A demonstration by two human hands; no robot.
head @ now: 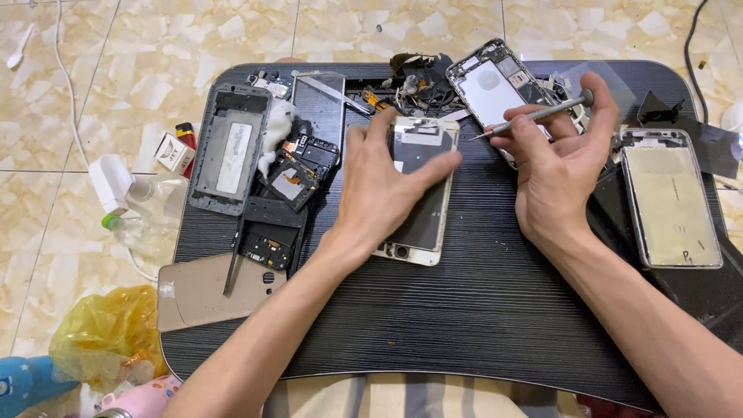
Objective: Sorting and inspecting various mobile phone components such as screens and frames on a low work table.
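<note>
Black tray (480, 310) on tiled floor | phone (418, 193) pressed flat by open left hand (379, 186) | screwdriver (534, 114) gripped by right hand (561, 166)

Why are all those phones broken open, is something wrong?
Yes, they look taken apart. The left hand presses an opened phone with no back while the right hand holds a screwdriver. A heap of loose parts lies behind, and a tan cover overhangs the table edge.
</note>
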